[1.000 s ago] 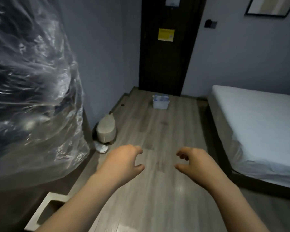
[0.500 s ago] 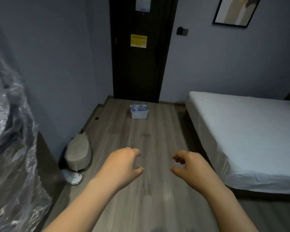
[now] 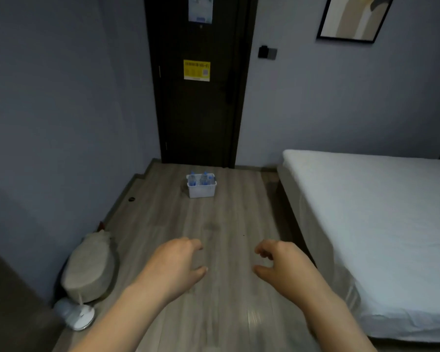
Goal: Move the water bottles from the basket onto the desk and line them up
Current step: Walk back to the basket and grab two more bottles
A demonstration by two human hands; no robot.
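A small white basket (image 3: 201,190) stands on the wooden floor in front of the dark door. Several clear water bottles (image 3: 204,179) with blue labels stand upright inside it. My left hand (image 3: 174,266) and my right hand (image 3: 282,268) hover side by side over the floor, well short of the basket. Both have loosely curled fingers and hold nothing. No desk is in view.
A bed with a white sheet (image 3: 366,224) fills the right side. By the left wall lie a beige sack-like object (image 3: 90,268) and a small white lamp-like object (image 3: 78,316). The dark door (image 3: 196,97) with a yellow sticker closes off the far end.
The view has swung right and forward: the plastic-wrapped bulk at left is gone from sight and the basket looks nearer. Both hands keep the same loose pose.
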